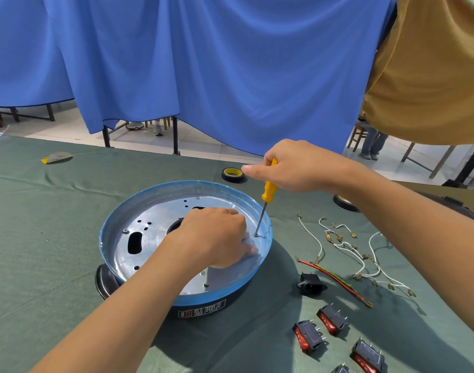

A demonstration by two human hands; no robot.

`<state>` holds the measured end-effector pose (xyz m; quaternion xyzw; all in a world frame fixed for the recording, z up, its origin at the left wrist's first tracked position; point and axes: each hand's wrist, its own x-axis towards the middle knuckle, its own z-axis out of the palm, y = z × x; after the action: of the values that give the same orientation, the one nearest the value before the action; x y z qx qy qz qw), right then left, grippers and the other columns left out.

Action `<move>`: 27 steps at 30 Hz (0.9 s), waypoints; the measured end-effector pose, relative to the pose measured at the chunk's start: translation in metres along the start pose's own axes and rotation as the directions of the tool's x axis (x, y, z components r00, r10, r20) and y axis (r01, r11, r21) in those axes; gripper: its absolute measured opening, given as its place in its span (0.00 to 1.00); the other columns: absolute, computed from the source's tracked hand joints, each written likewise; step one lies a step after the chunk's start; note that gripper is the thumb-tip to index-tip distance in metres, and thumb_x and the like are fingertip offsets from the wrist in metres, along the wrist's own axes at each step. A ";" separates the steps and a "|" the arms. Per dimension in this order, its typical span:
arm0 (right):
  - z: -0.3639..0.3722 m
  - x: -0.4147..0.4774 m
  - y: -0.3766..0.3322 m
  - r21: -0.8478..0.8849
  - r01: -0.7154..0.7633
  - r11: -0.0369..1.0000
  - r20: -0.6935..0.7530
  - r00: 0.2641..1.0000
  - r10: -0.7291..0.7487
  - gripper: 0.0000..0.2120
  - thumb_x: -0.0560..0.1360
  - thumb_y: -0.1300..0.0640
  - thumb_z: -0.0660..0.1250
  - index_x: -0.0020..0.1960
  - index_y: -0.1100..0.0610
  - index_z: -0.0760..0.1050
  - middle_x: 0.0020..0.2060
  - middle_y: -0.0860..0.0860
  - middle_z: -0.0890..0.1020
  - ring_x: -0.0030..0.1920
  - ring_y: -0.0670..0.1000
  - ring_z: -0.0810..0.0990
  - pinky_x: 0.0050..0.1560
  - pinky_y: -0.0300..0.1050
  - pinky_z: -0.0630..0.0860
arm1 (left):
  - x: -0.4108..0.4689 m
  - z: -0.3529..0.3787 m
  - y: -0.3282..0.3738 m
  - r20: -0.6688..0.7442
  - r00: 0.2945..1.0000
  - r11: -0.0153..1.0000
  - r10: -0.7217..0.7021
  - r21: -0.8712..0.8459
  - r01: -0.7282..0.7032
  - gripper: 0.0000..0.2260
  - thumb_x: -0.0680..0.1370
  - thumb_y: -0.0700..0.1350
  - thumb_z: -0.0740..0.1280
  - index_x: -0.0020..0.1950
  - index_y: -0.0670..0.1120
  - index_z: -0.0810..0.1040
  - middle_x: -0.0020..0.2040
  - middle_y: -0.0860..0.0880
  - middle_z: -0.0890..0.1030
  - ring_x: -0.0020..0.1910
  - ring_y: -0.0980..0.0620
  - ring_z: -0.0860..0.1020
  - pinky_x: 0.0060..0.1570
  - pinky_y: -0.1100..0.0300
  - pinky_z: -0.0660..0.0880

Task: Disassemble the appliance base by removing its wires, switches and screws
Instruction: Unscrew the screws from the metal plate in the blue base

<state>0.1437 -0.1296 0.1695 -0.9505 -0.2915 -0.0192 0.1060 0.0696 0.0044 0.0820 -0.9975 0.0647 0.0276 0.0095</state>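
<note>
Screw removal in progress. The appliance base (217, 296) sits on the green-covered table (55, 238), open side up. The right hand (292, 168) is clenched round the handle of a yellow screwdriver (269, 188), whose tip is seated in a screw (256, 234) near the base's right wall. The left hand (217, 235) rests knuckles-up on the metal plate (149, 227) inside, fingers bent down; whether it pinches anything cannot be told.

The white wires (346, 246), a red wire (335, 278), a black socket (310, 284) and the red rocker switches (332, 319) lie outside on the cloth, so the wire and switch steps appear done. The base holds only the plate, with another fastener (126, 230) at its left.

The next move probably calls for steady downward pressure while turning, then lifting out the loosened screw.
</note>
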 end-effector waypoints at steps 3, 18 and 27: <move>0.000 -0.002 0.001 0.008 0.030 1.000 -0.006 1.000 -0.030 0.13 0.76 0.45 0.66 0.38 0.53 0.76 0.30 0.49 0.77 0.32 0.48 0.72 0.30 0.41 0.66 | -0.001 0.000 0.000 -0.005 1.000 1.000 0.005 0.011 -0.005 0.22 0.79 0.65 0.57 0.62 0.53 0.78 0.54 0.52 0.75 0.55 0.47 0.75 0.45 0.54 0.67; -0.003 0.000 0.002 0.024 -0.037 0.999 0.022 0.999 0.037 0.23 0.75 0.38 0.64 0.39 0.58 0.74 0.30 0.50 0.73 0.31 0.50 0.69 0.31 0.42 0.64 | 0.001 0.001 -0.001 0.001 1.000 1.000 0.002 0.000 -0.002 0.22 0.78 0.65 0.57 0.63 0.53 0.78 0.55 0.53 0.75 0.54 0.48 0.74 0.44 0.54 0.67; -0.003 0.000 0.000 -0.063 -0.018 0.998 0.014 1.000 0.019 0.22 0.77 0.40 0.62 0.39 0.59 0.72 0.32 0.51 0.74 0.34 0.51 0.70 0.33 0.44 0.64 | 0.001 0.000 -0.001 -0.004 1.000 1.000 0.005 0.003 -0.005 0.23 0.78 0.65 0.57 0.64 0.53 0.77 0.56 0.53 0.75 0.56 0.47 0.75 0.45 0.54 0.68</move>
<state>0.1435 -0.1306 0.1722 -0.9561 -0.2827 -0.0203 0.0741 0.0703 0.0051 0.0816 -0.9974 0.0671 0.0254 0.0108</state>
